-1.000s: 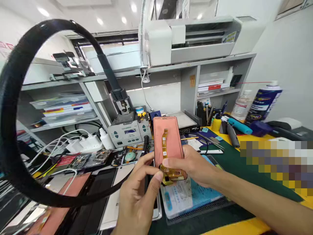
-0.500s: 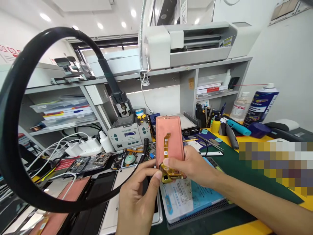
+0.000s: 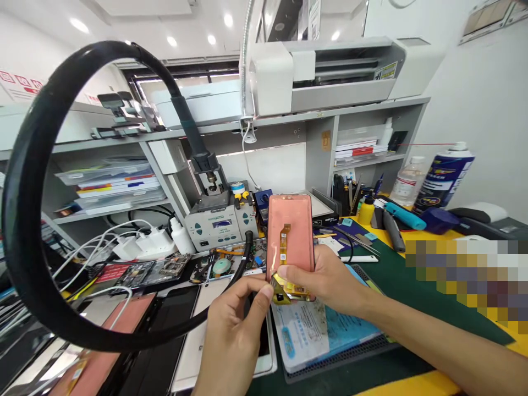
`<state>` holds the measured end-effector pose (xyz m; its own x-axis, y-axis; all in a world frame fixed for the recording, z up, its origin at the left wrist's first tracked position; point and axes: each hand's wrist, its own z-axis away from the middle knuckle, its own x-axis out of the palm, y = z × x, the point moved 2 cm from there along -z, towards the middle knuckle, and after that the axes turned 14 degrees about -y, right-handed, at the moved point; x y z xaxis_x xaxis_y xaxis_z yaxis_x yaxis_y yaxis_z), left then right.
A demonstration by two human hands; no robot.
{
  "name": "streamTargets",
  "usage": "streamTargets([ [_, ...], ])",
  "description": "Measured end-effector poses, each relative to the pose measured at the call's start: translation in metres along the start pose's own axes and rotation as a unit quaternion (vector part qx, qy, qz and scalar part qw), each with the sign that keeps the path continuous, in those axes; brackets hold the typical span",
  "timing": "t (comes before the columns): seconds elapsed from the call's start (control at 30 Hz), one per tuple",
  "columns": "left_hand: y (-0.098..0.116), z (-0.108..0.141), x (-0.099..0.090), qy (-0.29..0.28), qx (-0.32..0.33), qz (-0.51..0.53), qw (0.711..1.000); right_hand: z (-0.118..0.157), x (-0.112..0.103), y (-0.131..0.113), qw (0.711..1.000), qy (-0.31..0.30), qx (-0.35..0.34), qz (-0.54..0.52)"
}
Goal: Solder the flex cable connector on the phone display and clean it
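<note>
Left hand [image 3: 233, 344]: fingers [image 3: 266, 294] pinch gold flex [image 3: 286, 289] at pink-backed phone display [image 3: 291, 236]; right hand [image 3: 325, 278] fingers grip it, panel now more upright.

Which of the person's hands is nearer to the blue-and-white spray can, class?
Right: the right hand is below and left of the spray can; the left hand is farther off, lower and further left.

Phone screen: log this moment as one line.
phone screen: pink back showing | right hand: holds screen | left hand: touches gold ribbon
</note>
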<state>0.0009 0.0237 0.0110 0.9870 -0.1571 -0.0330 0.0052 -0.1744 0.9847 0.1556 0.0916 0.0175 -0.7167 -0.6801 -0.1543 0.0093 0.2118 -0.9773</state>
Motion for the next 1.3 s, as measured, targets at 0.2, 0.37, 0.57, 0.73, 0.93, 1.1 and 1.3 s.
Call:
streamTargets([
  [0.2, -0.0012, -0.0001, -0.0016, 0.0, -0.002, -0.016, 1.0, -0.0002, -0.0005, -0.0005, 1.0, 0.002, -0.004, -0.005],
  [0.37, -0.0032, -0.0008, -0.0005, 0.01, 0.008, -0.012, 1.0, -0.0019, 0.0003, -0.0015, 1.0, 0.003, -0.003, -0.022],
  [0.57, -0.0047, -0.0014, 0.001, 0.02, 0.025, 0.006, 0.999, -0.0018, 0.0011, -0.003, 0.999, -0.002, 0.008, -0.044],
  [0.73, -0.0055, -0.002, -0.0004, 0.02, 0.03, -0.006, 0.999, -0.0017, 0.0002, -0.0022, 0.999, 0.008, 0.009, -0.049],
  [0.93, -0.0028, 0.0001, 0.0028, 0.032, 0.036, -0.015, 0.999, -0.0021, -0.0008, -0.0018, 0.998, 0.014, 0.015, -0.066],
  [1.1, -0.0024, 0.0013, 0.0047, 0.041, 0.032, -0.01, 0.999, -0.002, -0.0005, -0.0041, 0.997, -0.001, 0.017, -0.079],
  [1.3, -0.0053, -0.0022, 0.0016, 0.031, 0.039, -0.016, 0.999, -0.0004, -0.0005, -0.0056, 0.999, 0.012, -0.02, -0.039],
])
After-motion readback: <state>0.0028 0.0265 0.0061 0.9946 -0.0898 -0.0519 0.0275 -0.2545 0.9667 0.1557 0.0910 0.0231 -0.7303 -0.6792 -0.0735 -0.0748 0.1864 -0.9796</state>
